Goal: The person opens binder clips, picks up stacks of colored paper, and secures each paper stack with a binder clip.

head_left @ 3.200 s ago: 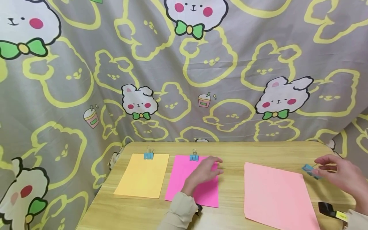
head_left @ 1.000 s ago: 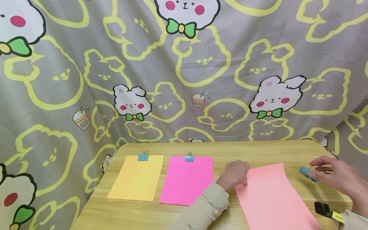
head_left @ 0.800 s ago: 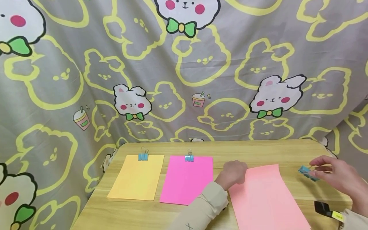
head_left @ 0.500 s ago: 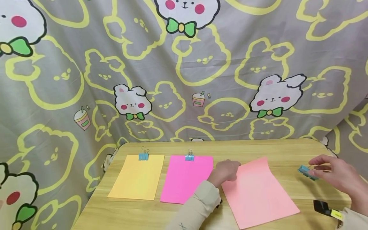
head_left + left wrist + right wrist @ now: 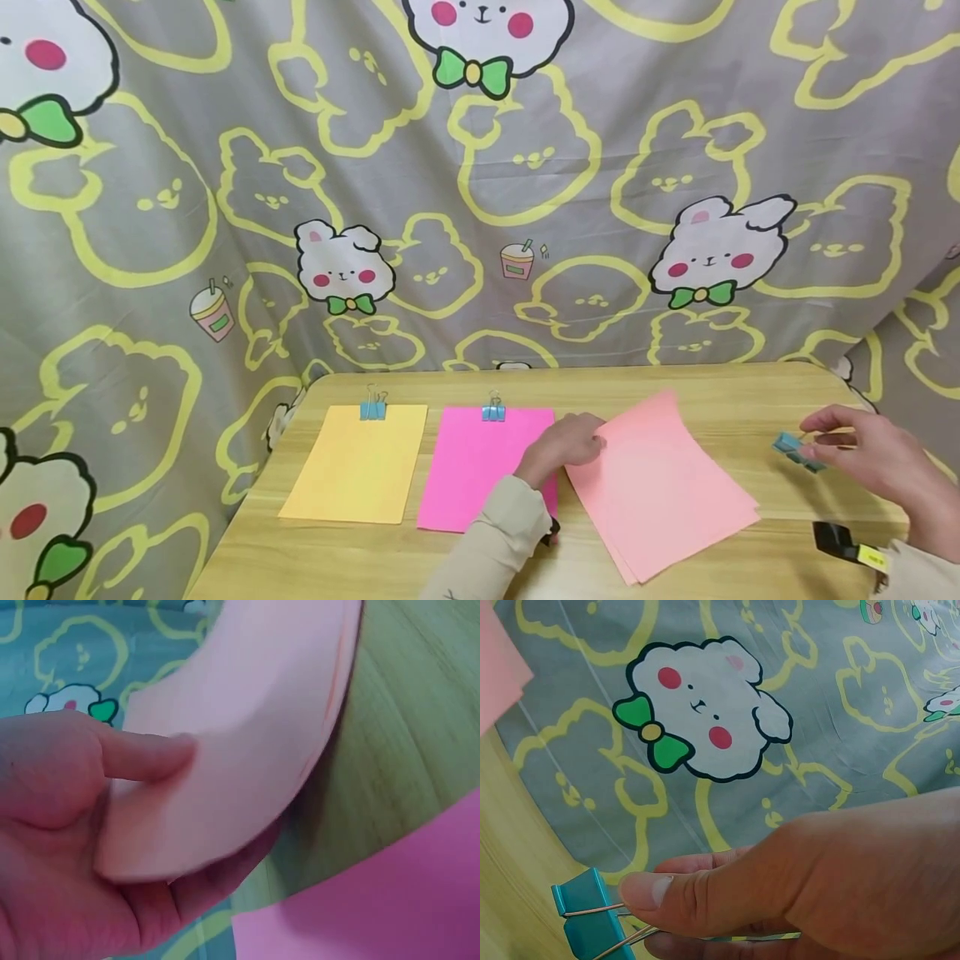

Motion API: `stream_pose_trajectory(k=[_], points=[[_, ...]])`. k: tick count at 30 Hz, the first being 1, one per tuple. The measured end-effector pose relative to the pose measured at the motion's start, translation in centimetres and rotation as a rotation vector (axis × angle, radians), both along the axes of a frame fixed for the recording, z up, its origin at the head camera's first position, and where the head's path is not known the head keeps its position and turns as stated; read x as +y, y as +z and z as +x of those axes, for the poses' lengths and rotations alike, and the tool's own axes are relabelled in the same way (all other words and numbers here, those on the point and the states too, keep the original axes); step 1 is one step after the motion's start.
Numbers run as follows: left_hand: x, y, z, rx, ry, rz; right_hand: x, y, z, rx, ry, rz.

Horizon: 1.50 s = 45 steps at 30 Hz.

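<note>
My left hand grips the left edge of a stack of light pink paper. In the left wrist view the thumb lies on top of the bent light pink sheets and the fingers are underneath. My right hand, at the right of the table, pinches a blue binder clip by its wire handles. The right wrist view shows the teal-blue clip body beyond the thumb, holding no paper. Under my left forearm lies a magenta paper stack with a blue binder clip on its top edge.
At the left lies a yellow paper stack with a blue binder clip on its top edge. All of it is on a wooden table. A patterned grey curtain hangs behind and at the sides.
My left hand left the magenta stack, took hold of the light pink paper and drew it leftward, turning it and bending its top corner up. My right hand keeps the clip, nearly still.
</note>
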<state>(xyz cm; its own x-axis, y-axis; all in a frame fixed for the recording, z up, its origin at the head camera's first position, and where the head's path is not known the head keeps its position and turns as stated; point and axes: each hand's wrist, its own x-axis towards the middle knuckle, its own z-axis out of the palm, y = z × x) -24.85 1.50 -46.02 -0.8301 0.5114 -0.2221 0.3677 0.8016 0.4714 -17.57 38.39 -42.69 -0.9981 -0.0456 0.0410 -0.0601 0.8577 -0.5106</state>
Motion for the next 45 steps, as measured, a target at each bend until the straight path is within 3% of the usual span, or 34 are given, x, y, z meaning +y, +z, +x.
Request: stream_pose_trajectory(k=[5, 12, 17, 20, 22, 27, 34, 38, 42, 45], points=[[-0.1, 1.0, 0.0, 0.045, -0.035, -0.023, 0.0, 0.1, 0.1, -0.003, -0.002, -0.002], [0.4, 2.0, 0.7, -0.031, -0.063, -0.036, 0.1, 0.0, 0.2, -0.009, -0.007, -0.001], [0.8, 1.7, 0.8, -0.077, -0.029, -0.018, 0.1, 0.0, 0.1, -0.006, -0.006, 0.001], [0.8, 1.2, 0.5, -0.074, -0.006, 0.033, 0.1, 0.0, 0.0, 0.001, -0.005, -0.001], [0.6, 0.8, 0.2, -0.060, -0.024, 0.079, 0.2, 0.1, 0.0, 0.007, -0.003, 0.002], [0.1, 0.2, -0.5, -0.071, -0.048, 0.303, 0.1, 0.2, -0.1, 0.009, -0.003, -0.001], [-0.2, -0.1, -0.7, -0.190, 0.171, 0.734, 0.0, 0.4, 0.0, -0.013, -0.015, -0.017], [-0.4, -0.4, -0.7, -0.202, 0.229, 0.943, -0.1, 0.4, 0.0, -0.007, -0.017, -0.022], [-0.5, -0.5, -0.6, -0.176, 0.238, 1.078, -0.2, 0.4, 0.0, -0.003, -0.017, -0.020], [-0.6, -0.6, -0.4, -0.158, 0.235, 1.109, -0.2, 0.3, 0.1, 0.003, -0.013, -0.022]])
